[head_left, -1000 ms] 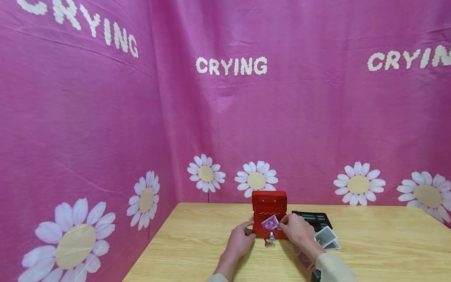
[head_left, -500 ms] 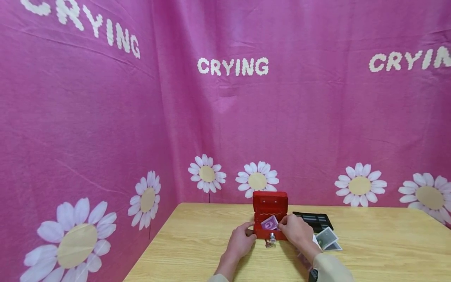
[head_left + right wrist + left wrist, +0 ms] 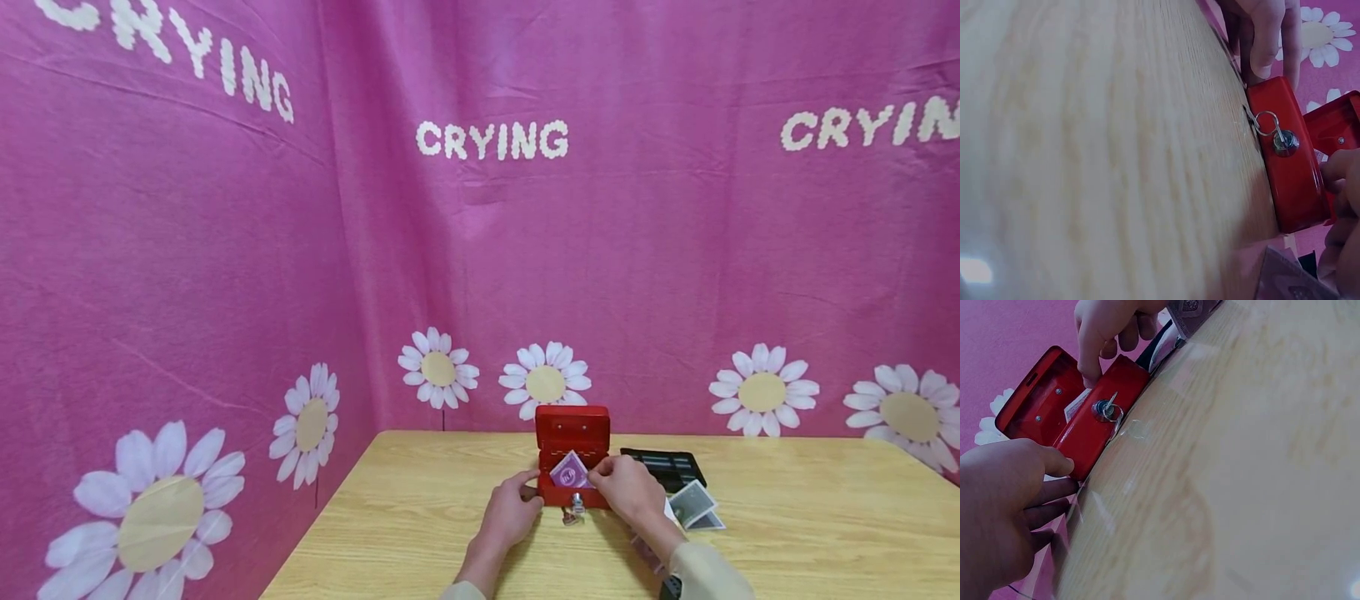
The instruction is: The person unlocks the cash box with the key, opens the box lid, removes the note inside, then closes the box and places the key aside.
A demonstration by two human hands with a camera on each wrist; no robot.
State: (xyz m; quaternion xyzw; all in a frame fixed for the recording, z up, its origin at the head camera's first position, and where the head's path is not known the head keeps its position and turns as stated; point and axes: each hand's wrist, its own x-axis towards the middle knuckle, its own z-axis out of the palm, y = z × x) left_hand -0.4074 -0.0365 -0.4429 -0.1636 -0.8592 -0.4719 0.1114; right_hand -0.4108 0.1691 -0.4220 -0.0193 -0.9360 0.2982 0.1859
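Observation:
A small red cash box [image 3: 573,427] stands on the table with its lid raised. Its front lock holds a key, with a ring and another key [image 3: 568,517] hanging from it. A purple card [image 3: 567,472] with a white border leans tilted inside the box. My right hand [image 3: 627,487] pinches that card at its right edge, over the box's right front. My left hand [image 3: 512,510] holds the box's left front corner, thumb on the front and fingers along the side; in the left wrist view the thumb [image 3: 1057,462] presses the red wall.
A black coin tray [image 3: 663,468] with long slots lies right of the box. Grey-green cards [image 3: 692,503] overlap in front of it, and more purple cards [image 3: 647,553] lie partly hidden under the right forearm. A pink daisy-printed curtain [image 3: 637,250] hangs behind the table [image 3: 810,525].
The purple card has turned and shifted slightly left inside the box, with the right hand's fingertips following. My left hand keeps its place at the corner.

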